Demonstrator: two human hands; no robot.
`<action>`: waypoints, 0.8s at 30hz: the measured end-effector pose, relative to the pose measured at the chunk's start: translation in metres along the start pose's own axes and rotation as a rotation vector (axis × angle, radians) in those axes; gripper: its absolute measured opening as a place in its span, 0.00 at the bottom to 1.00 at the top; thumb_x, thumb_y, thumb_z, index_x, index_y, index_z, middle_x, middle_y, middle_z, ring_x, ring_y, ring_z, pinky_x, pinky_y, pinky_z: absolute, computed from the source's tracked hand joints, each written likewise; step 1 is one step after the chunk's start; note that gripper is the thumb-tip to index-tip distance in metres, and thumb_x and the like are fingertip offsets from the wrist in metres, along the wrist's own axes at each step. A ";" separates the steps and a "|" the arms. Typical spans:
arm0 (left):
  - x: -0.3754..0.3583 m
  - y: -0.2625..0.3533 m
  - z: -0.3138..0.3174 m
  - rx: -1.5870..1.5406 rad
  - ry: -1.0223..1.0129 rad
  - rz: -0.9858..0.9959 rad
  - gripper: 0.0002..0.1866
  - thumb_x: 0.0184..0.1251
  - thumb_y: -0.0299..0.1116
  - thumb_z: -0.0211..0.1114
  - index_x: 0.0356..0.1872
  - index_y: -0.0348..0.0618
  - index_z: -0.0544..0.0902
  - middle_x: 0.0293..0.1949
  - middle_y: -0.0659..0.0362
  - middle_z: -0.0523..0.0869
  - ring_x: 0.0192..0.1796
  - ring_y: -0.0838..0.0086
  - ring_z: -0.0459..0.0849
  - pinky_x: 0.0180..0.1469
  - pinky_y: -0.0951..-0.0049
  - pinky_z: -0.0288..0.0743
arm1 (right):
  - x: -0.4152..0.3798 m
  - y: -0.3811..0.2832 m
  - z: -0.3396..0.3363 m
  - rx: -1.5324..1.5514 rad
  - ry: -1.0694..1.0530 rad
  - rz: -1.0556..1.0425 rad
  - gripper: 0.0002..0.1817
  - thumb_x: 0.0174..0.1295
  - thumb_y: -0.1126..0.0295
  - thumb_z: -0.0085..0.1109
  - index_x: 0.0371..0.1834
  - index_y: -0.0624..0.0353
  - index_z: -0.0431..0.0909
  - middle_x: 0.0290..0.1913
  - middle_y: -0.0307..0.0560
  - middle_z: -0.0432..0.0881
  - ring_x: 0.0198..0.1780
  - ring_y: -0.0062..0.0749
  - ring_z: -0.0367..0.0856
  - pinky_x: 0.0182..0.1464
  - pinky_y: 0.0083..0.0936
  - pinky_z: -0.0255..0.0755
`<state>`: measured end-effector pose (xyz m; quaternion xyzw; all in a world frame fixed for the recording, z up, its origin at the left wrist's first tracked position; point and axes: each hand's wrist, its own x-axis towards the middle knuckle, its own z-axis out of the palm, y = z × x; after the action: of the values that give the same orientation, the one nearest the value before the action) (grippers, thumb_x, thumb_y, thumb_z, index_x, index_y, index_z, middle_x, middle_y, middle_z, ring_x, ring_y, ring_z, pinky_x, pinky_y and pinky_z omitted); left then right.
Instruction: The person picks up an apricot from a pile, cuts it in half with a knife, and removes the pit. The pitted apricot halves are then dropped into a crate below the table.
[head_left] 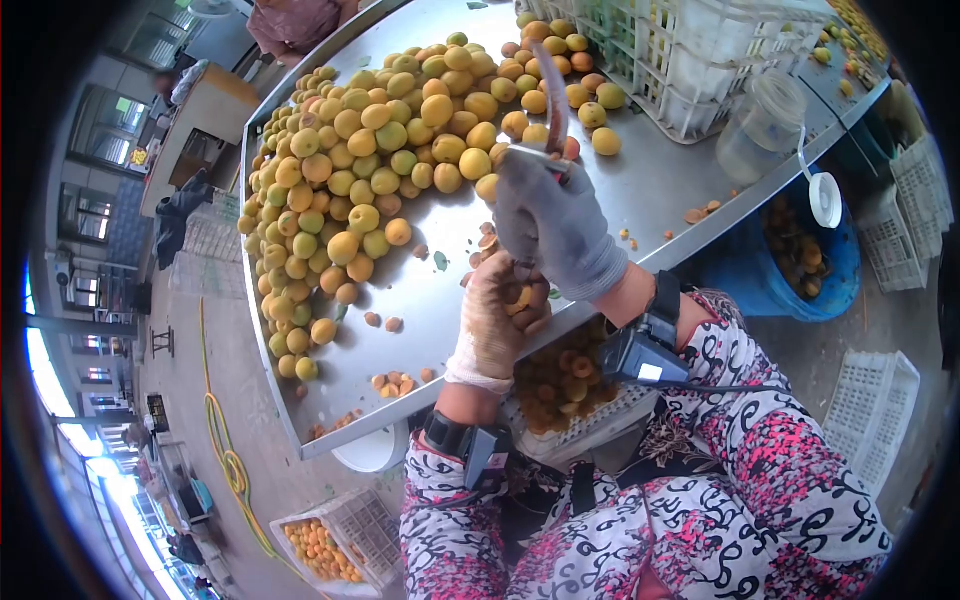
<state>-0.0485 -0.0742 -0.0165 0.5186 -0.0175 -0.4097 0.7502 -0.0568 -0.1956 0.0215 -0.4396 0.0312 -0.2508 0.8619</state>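
My right hand (pixel 555 215), in a grey glove, is closed around the handle of a curved knife (pixel 553 90), whose blade points up and away from me. Just below it, my left hand (pixel 495 315) wears a stained white glove. Its fingers are wrapped round an apricot (pixel 518 298), partly hidden by the glove. Both hands meet over the near edge of a metal table (pixel 455 215). Beyond them lies a big heap of yellow-green apricots (pixel 370 140). Cut pieces (pixel 395 384) and small scraps are scattered near the edge.
Below my hands stands a crate of cut apricots (pixel 565 385). A white crate (pixel 700 60) and a plastic jar (pixel 765 115) occupy the table's right side. A blue bucket (pixel 840 290) holds scraps. Another person's arm (pixel 290 25) shows at the far side. A yellow hose (pixel 230 460) crosses the floor.
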 end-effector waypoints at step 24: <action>0.015 0.017 -0.007 0.119 0.197 0.140 0.11 0.63 0.36 0.59 0.43 0.42 0.77 0.36 0.58 0.77 0.37 0.71 0.80 0.34 0.71 0.74 | 0.003 0.008 -0.004 0.111 0.001 0.012 0.09 0.64 0.63 0.61 0.31 0.53 0.74 0.20 0.26 0.69 0.17 0.09 0.64 0.15 0.13 0.54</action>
<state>-0.0253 -0.0765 -0.0123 0.5973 -0.0042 -0.3016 0.7432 -0.0517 -0.1959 0.0135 -0.3908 0.0204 -0.2472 0.8864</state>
